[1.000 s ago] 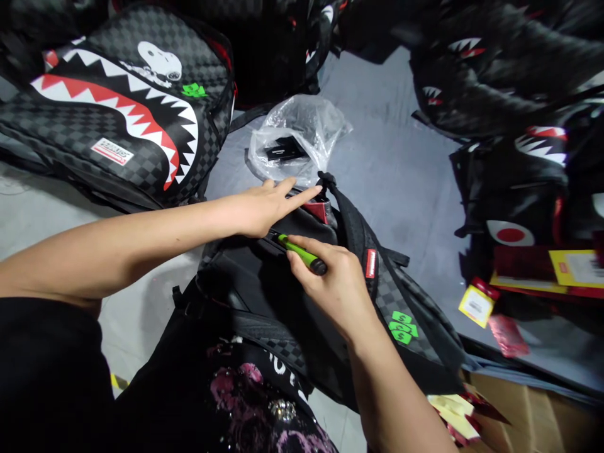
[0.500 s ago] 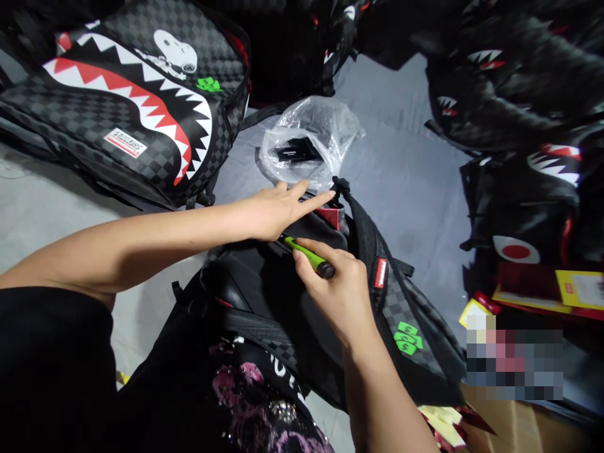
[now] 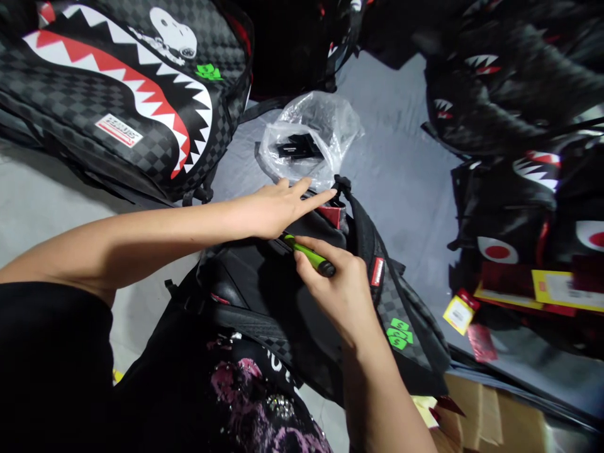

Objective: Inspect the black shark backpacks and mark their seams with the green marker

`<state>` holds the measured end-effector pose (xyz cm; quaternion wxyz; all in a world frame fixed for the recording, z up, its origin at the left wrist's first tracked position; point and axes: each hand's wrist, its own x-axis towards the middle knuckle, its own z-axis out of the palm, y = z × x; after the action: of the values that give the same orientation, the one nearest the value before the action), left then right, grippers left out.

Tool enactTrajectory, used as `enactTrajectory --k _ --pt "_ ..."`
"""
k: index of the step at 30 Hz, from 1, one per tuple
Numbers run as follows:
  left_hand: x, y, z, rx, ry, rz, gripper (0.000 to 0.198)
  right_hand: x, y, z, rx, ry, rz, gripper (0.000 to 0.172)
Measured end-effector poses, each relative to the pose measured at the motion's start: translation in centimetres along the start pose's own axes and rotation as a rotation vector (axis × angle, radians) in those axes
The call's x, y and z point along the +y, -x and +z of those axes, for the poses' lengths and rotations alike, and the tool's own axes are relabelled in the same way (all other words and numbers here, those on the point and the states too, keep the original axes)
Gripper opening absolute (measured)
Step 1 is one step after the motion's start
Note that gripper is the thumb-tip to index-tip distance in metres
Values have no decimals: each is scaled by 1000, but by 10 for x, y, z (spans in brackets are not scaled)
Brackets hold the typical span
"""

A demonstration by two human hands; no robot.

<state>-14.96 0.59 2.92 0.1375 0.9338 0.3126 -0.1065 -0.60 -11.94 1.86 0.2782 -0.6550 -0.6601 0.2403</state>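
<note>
A black checkered backpack (image 3: 292, 289) lies in front of me, its back panel facing up. Flat on its top end rests my left hand (image 3: 283, 204), fingers stretched and spread. My right hand (image 3: 337, 280) is closed around a slim tool with a bright green handle (image 3: 314, 257) and black end. The tool points towards the base of my left hand; its tip is dark and I cannot make out its kind. Beyond my left fingers lies a clear plastic bag (image 3: 346, 126) with a black card-like piece (image 3: 299, 148) in it. Red lining shows beside the left fingertips.
A checkered backpack with a shark mouth print (image 3: 117, 82) stands at the far left. More dark backpacks (image 3: 509, 119) with tags line the right side. A grey cloth (image 3: 401, 145) covers the surface between them. A cardboard box (image 3: 491, 409) is at the lower right.
Both hands keep almost the same place on the backpack. The view has shifted a little, so the backpacks at left and right sit further left in the picture.
</note>
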Motion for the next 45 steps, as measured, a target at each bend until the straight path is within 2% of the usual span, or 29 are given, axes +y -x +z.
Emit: enactTrajectory --k 7,23,27,30,45 --pt "-1 -1 4 19 9 14 103 -3 0 4 8 -31 6 28" --pt "-2 -1 5 26 -2 12 102 -7 2 4 56 122 3 27" --pt "-3 -1 6 41 -1 20 102 -6 0 4 16 57 -14 27" --pt "-3 -1 7 43 4 20 101 -5 -1 6 47 70 -6 27" --pt "-1 0 2 29 30 4 101 -3 -4 8 -8 -17 30 29"
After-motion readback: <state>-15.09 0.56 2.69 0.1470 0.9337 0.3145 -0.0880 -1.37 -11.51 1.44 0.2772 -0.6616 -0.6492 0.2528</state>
